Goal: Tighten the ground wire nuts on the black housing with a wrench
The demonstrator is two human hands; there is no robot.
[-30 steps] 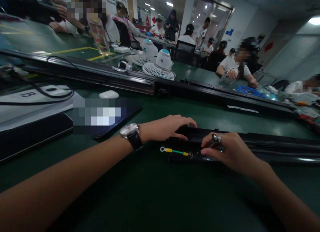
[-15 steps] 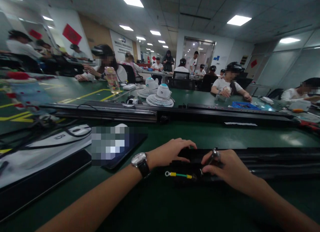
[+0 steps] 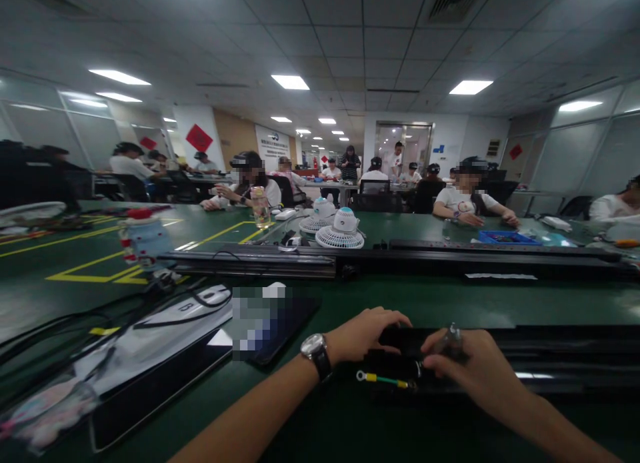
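Our black profile point(image 3: 570, 358) lies lengthwise on the tabletop point(image 3: 450, 300), probably so the surface bears its weight. The yellow-and-green lead point(image 3: 383, 380) lies at its left end, eyelet pointing left. Our left hand point(image 3: 370, 336) arches there, thumb and fingers apart, perhaps steadying it; our right hand point(image 3: 467, 363) bends inward, fingertips narrowed. We cannot tell whether either hand grips anything.

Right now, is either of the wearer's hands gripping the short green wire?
No, the green wire shows in full, with a visible gap between it and the fingers of the left hand and right hand.
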